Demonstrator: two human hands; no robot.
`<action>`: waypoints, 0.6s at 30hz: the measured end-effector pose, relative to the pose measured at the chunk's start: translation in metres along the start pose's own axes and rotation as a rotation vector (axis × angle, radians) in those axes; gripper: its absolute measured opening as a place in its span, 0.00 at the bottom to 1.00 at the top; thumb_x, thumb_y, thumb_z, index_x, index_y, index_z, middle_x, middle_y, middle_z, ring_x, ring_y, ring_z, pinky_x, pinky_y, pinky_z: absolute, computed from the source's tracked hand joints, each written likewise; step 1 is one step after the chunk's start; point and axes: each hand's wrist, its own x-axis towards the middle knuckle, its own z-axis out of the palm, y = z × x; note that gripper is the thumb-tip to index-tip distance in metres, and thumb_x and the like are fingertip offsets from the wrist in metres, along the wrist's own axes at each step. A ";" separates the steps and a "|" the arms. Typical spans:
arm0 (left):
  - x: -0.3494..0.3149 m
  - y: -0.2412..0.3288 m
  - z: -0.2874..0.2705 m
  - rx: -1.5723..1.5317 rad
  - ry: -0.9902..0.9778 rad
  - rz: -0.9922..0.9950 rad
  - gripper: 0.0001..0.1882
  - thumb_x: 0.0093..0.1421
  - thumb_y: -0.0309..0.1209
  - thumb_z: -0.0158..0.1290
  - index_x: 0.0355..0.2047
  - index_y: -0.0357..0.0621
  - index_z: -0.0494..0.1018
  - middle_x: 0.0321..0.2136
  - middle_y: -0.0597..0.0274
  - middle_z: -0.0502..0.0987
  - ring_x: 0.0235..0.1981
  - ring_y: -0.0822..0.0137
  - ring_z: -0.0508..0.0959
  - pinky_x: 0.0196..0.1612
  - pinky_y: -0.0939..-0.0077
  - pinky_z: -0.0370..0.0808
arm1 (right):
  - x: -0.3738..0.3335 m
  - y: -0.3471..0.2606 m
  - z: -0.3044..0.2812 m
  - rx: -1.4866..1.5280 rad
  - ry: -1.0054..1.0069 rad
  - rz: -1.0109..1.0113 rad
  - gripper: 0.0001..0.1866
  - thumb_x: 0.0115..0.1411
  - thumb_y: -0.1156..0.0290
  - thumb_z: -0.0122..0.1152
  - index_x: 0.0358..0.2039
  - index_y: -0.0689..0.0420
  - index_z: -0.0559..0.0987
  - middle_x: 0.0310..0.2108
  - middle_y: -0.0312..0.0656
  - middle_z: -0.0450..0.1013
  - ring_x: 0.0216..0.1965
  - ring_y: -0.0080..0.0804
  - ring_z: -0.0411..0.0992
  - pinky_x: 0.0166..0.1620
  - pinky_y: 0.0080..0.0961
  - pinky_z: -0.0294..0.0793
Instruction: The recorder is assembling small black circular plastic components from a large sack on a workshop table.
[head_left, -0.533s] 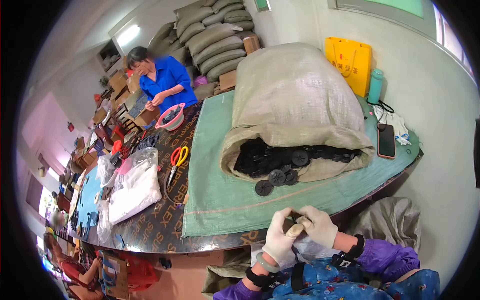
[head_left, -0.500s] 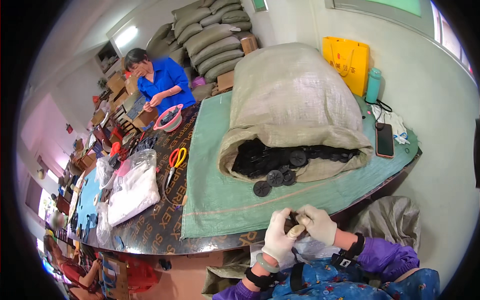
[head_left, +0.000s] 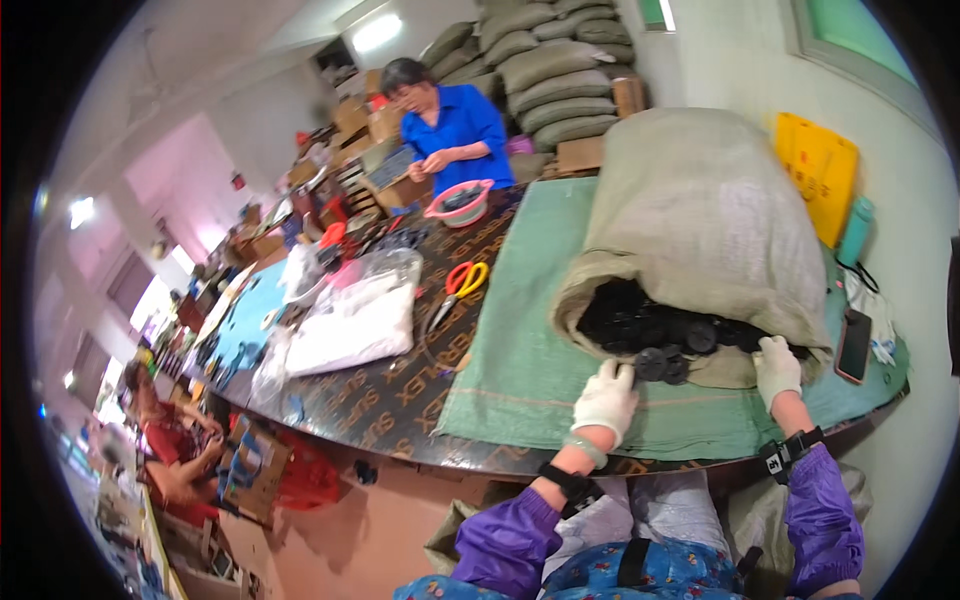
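Note:
A large woven sack (head_left: 700,210) lies on its side with its mouth toward me, full of black round plastic discs (head_left: 650,362), a few of them spilled at the lip. My left hand (head_left: 605,402), in a white glove, is just left of the spilled discs. Its fingers are stretched forward, with nothing visible in them. At the right side of the mouth, my right hand (head_left: 778,372), also gloved, has its fingers bent at the sack's rim, seemingly gripping it. The fingertips are partly hidden. Under the sack spreads a green woven sheet (head_left: 510,390).
Scissors (head_left: 458,292), a bag of white material (head_left: 355,325) and a pink basin (head_left: 460,205) stand left on the dark table. A phone (head_left: 853,345), bottle (head_left: 856,232) and yellow bag (head_left: 815,175) are at right. A co-worker in blue (head_left: 455,130) works across the table.
My hands, together over a dark piece near my lap, have parted and reached forward to the sack's mouth. The dark piece no longer shows. The view has swung left.

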 end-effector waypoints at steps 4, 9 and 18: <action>-0.002 -0.002 0.009 0.090 -0.048 0.023 0.08 0.55 0.33 0.52 0.35 0.48 0.70 0.38 0.56 0.71 0.38 0.51 0.74 0.37 0.57 0.75 | -0.004 -0.016 0.005 0.088 0.026 -0.162 0.06 0.51 0.73 0.59 0.30 0.55 0.73 0.35 0.47 0.69 0.36 0.51 0.71 0.38 0.44 0.71; -0.012 -0.014 0.015 -0.036 0.087 0.107 0.09 0.54 0.32 0.53 0.36 0.48 0.71 0.36 0.57 0.72 0.38 0.51 0.73 0.38 0.59 0.74 | -0.036 -0.052 0.010 0.214 -0.024 -0.303 0.08 0.51 0.74 0.59 0.33 0.56 0.73 0.35 0.48 0.67 0.37 0.51 0.70 0.39 0.44 0.70; -0.036 -0.013 0.000 -0.431 0.296 -0.004 0.09 0.55 0.32 0.55 0.37 0.49 0.74 0.29 0.56 0.74 0.36 0.57 0.74 0.38 0.65 0.72 | -0.054 -0.056 -0.002 0.262 -0.122 -0.417 0.12 0.49 0.76 0.60 0.36 0.58 0.73 0.34 0.48 0.66 0.37 0.49 0.68 0.39 0.38 0.69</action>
